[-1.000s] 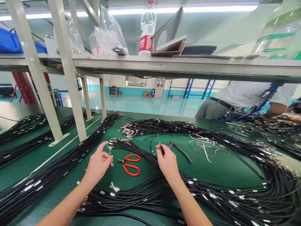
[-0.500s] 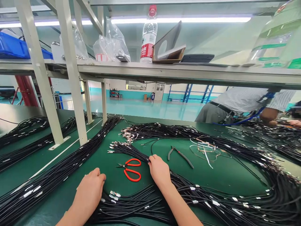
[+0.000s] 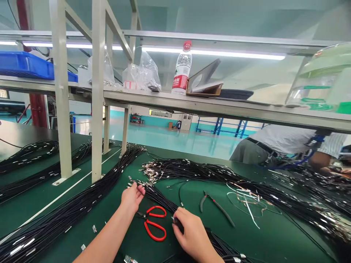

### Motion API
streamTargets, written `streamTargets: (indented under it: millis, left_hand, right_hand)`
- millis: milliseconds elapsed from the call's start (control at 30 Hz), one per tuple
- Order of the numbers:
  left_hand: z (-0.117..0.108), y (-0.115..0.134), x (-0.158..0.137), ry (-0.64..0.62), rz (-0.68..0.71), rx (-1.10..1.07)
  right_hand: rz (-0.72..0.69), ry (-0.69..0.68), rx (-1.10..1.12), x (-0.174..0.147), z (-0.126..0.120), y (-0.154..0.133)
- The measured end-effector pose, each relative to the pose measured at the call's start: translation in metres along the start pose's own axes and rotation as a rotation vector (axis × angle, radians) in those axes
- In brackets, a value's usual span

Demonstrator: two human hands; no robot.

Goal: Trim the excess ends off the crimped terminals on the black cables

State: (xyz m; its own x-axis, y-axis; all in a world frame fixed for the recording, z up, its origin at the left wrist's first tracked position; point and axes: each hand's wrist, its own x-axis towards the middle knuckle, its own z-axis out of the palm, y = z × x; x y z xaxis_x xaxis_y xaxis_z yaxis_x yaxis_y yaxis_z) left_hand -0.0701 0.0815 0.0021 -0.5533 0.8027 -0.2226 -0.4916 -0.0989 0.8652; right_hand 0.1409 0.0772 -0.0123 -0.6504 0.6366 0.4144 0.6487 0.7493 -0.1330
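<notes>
My right hand (image 3: 189, 231) is wrapped round a bundle of black cables (image 3: 161, 198). The bundle runs from the metal-tipped ends at upper left, through my fist, to the lower right. Close by those tips, my left hand (image 3: 133, 197) has its fingers apart and loosely curled; whether it touches the tips is unclear. Scissors with red handles (image 3: 155, 233) lie open on the green table between my hands. Right of my right hand are grey-handled pliers (image 3: 218, 207), jaws pointing away.
A thick pile of black cables (image 3: 192, 170) stretches across behind. Another long bundle (image 3: 82, 199) lies at left, beside shelf posts (image 3: 98, 109). Thin wire scraps (image 3: 248, 201) lie at right. The shelf (image 3: 192, 103) overhead carries a bottle (image 3: 181, 71). A person (image 3: 274, 144) stands opposite.
My left hand has moved up and away to the cable tips, and its fingers have spread. My right hand keeps its grip on the bundle. The camera view has tilted upward.
</notes>
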Motion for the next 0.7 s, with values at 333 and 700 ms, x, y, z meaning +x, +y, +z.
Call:
streamTargets:
  millis: [333, 700]
  left_hand:
    - [-0.012, -0.007, -0.074, -0.511, -0.131, 0.127]
    - [-0.006, -0.015, -0.094, -0.602, -0.046, 0.404]
  right_hand:
    - [0.167, 0.248, 0.569, 0.007, -0.012, -0.018]
    - [0.385, 0.16, 0.938, 0.01, -0.028, -0.038]
